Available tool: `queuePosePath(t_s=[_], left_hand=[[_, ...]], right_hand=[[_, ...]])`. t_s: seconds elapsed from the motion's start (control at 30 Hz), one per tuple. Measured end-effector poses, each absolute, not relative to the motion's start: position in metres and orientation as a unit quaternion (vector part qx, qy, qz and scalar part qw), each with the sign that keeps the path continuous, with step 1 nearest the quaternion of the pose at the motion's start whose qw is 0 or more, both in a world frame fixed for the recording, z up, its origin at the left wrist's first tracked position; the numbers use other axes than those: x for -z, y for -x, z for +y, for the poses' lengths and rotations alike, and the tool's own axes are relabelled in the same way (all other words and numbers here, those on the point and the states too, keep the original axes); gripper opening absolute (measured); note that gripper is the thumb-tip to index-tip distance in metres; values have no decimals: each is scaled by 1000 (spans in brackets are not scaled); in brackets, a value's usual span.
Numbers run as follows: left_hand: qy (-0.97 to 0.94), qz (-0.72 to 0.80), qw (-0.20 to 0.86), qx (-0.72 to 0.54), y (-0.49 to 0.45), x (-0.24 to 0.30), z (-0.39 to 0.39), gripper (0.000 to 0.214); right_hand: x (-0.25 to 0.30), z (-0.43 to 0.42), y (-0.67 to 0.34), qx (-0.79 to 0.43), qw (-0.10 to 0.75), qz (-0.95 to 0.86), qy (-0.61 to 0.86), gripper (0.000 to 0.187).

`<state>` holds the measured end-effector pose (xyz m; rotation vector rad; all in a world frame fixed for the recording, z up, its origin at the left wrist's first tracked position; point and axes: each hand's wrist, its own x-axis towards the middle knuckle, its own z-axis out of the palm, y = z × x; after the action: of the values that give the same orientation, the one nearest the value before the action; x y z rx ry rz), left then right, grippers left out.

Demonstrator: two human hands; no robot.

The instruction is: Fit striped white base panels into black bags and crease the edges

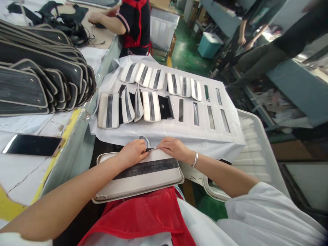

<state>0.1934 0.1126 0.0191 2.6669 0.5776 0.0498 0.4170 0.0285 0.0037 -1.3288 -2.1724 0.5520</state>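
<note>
A flat beige pad (143, 177) with a dark strip along its middle lies on my lap over a red apron. My left hand (133, 153) and my right hand (174, 148) meet at the pad's far edge. Both are closed in a pinch on a thin strip (151, 149) stretched between them. A small roll of tape (144, 140) sits just beyond my fingers on the white sheet (164, 131). My right wrist wears a silver bracelet.
Rows of beige pads (143, 102) and dark strips (196, 112) lie on the white sheet ahead. Stacked dark panels (38, 78) and a phone (32, 145) are on the left table. Another person in a red apron (133, 24) works beyond. A white tray (253, 153) stands right.
</note>
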Motion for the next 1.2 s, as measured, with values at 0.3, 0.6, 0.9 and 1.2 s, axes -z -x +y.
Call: queuePosePath(t_s=[0.3, 0.6, 0.9, 1.2], left_hand=[[-931, 170, 320, -33, -207, -13, 120, 23], [-936, 158, 313, -22, -211, -16, 122, 25], [-982, 79, 170, -16, -204, -10, 113, 27], [-997, 71, 18, 24, -215, -20, 82, 35]], right_hand=[[1, 27, -420, -168, 215, -818, 506, 20], [8, 20, -425, -138, 268, -810, 503, 19], [-3, 17, -425, -61, 139, -894, 422, 27], [-11, 13, -443, -58, 67, -908, 410, 25]])
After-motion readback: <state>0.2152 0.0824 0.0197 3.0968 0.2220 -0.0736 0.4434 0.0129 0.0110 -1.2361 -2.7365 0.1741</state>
